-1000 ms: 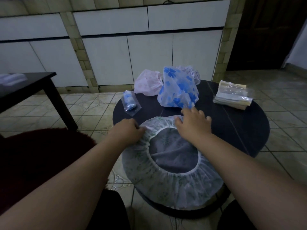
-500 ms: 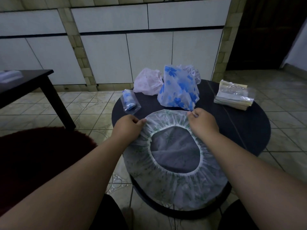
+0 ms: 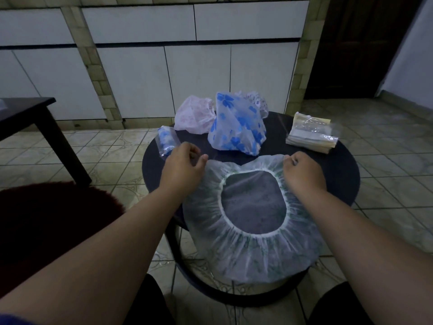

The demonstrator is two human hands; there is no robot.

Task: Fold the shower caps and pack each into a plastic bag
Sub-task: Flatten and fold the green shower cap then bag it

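So the pale shower cap [image 3: 253, 245] is lying opening-up on the round dark desk [image 3: 337, 170], its near side drooping over the edge toward the person, and both hands are working its far rim. The left hand [image 3: 181, 167] is sitting at the far-left corner of the cap with fingers curled and thumb pressing in, pinching the edge there as far as I can tell, and the right hand [image 3: 302, 172] is gripping the elastic rim at the far-right corner, fingers curled tight round it. What's changed: a second ago the hands were bunched close together at the middle of the far rim, and now they're spreading well apart, pulling that edge out wide and flat. I'm reading that as stretching the cap smooth before the first fold, so folding on this one isn't really started yet. Just beyond the left hand, an already bagged blue cap [image 3: 167, 140] is lying near the desk edge. Further out, between and past both hands, a blue-flowered cap [image 3: 236, 127] is standing in a heap with a pink cap [image 3: 195, 118] beside it, waiting their turn. Past the right hand, the stack of plastic bags [image 3: 310, 133] is sitting ready.
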